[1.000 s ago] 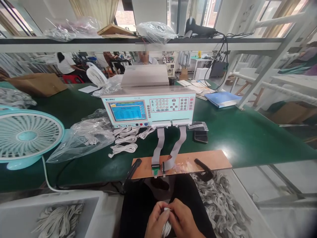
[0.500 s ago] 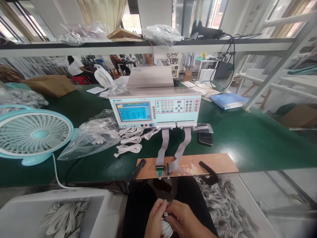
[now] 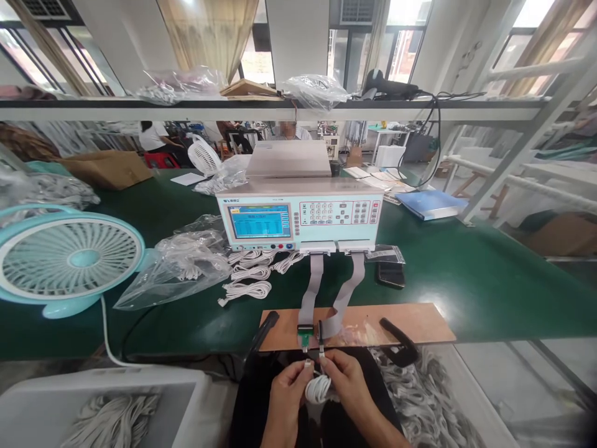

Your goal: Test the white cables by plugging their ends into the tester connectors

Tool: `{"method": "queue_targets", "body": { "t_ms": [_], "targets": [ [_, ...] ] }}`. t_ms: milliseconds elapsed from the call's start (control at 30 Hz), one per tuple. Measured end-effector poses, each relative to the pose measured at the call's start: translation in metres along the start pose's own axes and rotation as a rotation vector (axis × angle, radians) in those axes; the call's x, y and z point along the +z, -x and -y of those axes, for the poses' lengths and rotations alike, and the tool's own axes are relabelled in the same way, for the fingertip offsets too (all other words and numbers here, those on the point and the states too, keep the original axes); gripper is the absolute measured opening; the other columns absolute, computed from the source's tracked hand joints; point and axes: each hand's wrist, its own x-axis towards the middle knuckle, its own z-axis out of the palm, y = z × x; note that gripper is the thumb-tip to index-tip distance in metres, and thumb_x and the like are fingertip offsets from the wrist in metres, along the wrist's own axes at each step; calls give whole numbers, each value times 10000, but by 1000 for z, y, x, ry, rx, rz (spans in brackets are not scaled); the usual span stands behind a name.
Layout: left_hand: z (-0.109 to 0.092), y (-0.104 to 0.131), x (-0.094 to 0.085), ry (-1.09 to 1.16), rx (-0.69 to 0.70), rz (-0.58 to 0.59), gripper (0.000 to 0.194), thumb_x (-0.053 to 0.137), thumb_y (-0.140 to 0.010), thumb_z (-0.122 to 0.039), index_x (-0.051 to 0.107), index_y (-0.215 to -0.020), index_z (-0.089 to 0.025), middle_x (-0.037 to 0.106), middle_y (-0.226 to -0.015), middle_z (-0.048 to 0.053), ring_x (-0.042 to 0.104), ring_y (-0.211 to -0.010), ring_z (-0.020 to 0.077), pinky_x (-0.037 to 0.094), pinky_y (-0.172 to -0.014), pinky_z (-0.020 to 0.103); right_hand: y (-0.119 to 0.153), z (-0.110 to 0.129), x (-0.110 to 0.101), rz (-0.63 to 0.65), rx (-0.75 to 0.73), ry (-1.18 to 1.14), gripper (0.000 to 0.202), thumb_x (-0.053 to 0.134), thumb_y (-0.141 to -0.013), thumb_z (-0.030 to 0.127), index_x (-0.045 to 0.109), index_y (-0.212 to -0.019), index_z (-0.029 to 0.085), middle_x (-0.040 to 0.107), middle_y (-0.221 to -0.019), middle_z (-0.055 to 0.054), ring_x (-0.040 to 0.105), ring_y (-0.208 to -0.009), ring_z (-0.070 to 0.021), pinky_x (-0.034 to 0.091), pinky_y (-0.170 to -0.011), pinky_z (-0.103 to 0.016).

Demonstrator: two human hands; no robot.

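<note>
A coiled white cable (image 3: 318, 389) hangs between my two hands, below the front edge of the wooden board (image 3: 396, 318). My left hand (image 3: 291, 386) pinches one of its connector ends, just under the green circuit board (image 3: 305, 339). With its fingers closed on the other connector end, my right hand (image 3: 344, 376) is at the small connector (image 3: 321, 333) on the board's edge; whether the two are fully joined cannot be made out. Grey ribbon cables (image 3: 313, 286) run from these fixtures to the tester (image 3: 301, 214), whose screen is lit.
White cable bundles (image 3: 249, 290) and a plastic bag (image 3: 181, 261) lie left of the ribbons, near a blue fan (image 3: 72, 255). Black clamps (image 3: 398, 342) hold the board. A phone (image 3: 390, 274) is at right. Bins of cables (image 3: 186, 381) flank my legs. People sit beyond.
Both hands have risen from my lap to the board's front edge with the white cable. They have spread slightly, each on a connector end. The tester's screen display differs, and the view has tilted up.
</note>
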Motion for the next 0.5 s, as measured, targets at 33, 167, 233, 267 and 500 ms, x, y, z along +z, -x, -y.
{"method": "queue_targets", "body": {
  "t_ms": [33, 167, 233, 267, 500],
  "targets": [
    [-1, 0, -1, -27, 9, 19, 267, 673, -668, -369, 681, -758, -118, 593, -622, -2, 507, -571, 110, 422, -542, 206, 0, 2, 0, -5, 5, -9, 317, 572, -790, 427, 643, -720, 126, 527, -610, 1, 453, -577, -144, 360, -549, -235],
    [-6, -3, -7, -224, 81, 111, 268, 619, -719, -375, 651, -680, -112, 538, -580, -16, 457, -560, 99, 389, -533, 190, 1, 5, 0, -21, 20, -17, 314, 595, -770, 425, 629, -683, 125, 513, -582, 9, 438, -555, -135, 348, -531, -231],
    [-9, -5, -10, -318, 128, 154, 283, 587, -743, -379, 633, -659, -113, 524, -576, -16, 439, -562, 100, 373, -533, 189, 1, 3, -1, -18, 26, -18, 311, 594, -770, 420, 625, -680, 124, 512, -583, 10, 434, -555, -133, 345, -532, -231],
    [-11, -6, -11, -358, 151, 170, 294, 567, -757, -383, 623, -653, -115, 520, -578, -16, 434, -563, 101, 366, -533, 192, 0, 3, -1, -17, 29, -22, 311, 594, -770, 420, 626, -681, 123, 512, -585, 9, 434, -556, -133, 344, -534, -231],
    [-15, -9, -17, -483, 265, 233, 306, 451, -832, -370, 580, -680, -138, 525, -639, -6, 463, -627, 127, 364, -585, 215, -3, 13, 7, -57, 165, -177, 323, 685, -666, 424, 598, -573, 127, 470, -505, 21, 377, -489, -111, 303, -479, -221]
  ]
}}
